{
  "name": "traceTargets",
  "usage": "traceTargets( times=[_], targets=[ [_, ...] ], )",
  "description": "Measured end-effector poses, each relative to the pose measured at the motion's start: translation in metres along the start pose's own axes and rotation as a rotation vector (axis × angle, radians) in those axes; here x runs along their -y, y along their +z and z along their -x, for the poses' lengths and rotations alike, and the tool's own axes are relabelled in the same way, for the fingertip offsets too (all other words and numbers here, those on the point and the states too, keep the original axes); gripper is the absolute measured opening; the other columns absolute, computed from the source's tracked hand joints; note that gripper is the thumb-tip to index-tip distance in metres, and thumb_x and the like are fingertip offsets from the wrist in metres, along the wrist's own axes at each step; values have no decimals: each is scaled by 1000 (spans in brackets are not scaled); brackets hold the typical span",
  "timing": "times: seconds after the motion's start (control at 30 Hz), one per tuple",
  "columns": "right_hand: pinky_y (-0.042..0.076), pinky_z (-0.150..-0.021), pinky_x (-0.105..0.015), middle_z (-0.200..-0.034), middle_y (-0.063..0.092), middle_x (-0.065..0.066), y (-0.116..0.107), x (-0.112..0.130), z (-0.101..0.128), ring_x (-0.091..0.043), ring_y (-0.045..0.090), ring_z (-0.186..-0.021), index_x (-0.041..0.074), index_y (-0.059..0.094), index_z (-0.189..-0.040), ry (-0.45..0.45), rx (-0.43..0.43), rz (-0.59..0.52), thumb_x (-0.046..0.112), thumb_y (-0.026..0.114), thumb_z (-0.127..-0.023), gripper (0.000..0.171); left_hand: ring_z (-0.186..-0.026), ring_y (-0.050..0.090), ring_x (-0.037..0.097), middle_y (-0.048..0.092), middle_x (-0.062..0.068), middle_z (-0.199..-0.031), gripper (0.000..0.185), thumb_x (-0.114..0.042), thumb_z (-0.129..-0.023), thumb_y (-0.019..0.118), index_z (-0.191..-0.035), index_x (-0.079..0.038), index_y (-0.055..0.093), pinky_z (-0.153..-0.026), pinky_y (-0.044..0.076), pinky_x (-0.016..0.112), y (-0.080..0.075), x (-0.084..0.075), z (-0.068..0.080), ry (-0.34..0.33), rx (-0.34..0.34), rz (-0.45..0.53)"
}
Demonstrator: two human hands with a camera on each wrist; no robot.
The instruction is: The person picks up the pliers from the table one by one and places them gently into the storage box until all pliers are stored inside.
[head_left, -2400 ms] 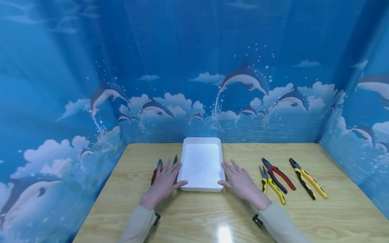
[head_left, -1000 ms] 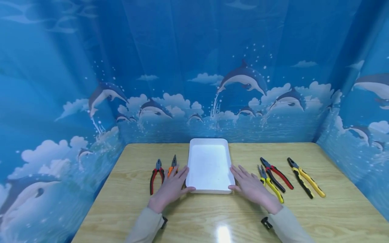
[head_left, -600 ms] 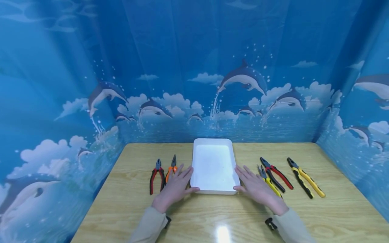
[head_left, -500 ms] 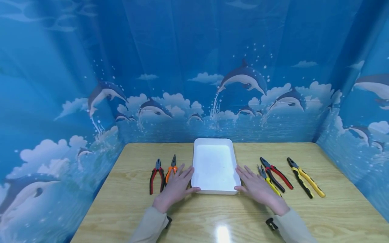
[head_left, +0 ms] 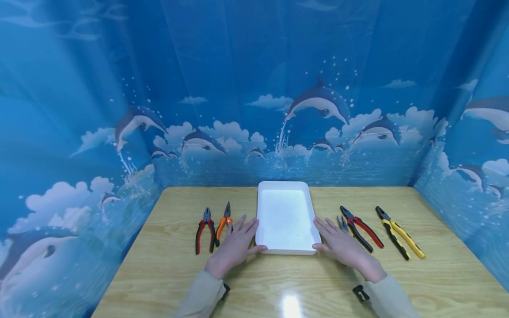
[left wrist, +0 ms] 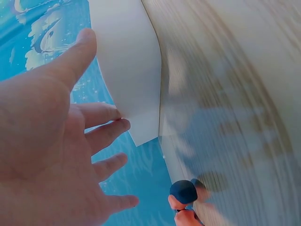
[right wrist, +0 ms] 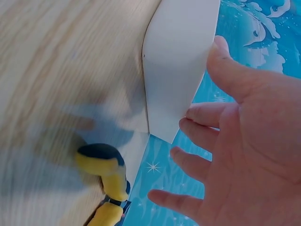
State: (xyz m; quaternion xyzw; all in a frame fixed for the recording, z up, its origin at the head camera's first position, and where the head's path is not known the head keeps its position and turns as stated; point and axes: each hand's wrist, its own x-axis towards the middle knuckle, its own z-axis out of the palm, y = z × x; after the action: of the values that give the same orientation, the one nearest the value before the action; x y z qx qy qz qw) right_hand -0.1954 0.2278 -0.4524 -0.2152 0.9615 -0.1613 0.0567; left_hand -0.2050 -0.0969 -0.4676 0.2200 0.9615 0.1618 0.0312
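A white tray [head_left: 284,194] sits flat on the wooden table, near its middle and a little toward the far edge. It is a shallow rectangular plastic tray with rounded corners and a low raised rim, its long sides running from near to far, and its inside is bare. The left hand [head_left: 235,246] lies against its near left side and the right hand [head_left: 345,247] against its near right side, fingers straight, thumbs at the near corners.
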Motion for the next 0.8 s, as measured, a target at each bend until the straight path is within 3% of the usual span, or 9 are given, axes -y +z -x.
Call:
traceTargets(
  times=[0.8],
  targets=[
    [27, -114, -70, -163, 26, -23, -2, -5, 2, -50, 24, -147, -3, 30, -157, -18, 18, -25, 46, 55, -102, 77, -153, 17, 40, 32, 13, -163, 85, -56, -94, 61, -157, -5, 35, -118, 13, 71, -1, -6, 0, -3, -2, 13]
  ],
)
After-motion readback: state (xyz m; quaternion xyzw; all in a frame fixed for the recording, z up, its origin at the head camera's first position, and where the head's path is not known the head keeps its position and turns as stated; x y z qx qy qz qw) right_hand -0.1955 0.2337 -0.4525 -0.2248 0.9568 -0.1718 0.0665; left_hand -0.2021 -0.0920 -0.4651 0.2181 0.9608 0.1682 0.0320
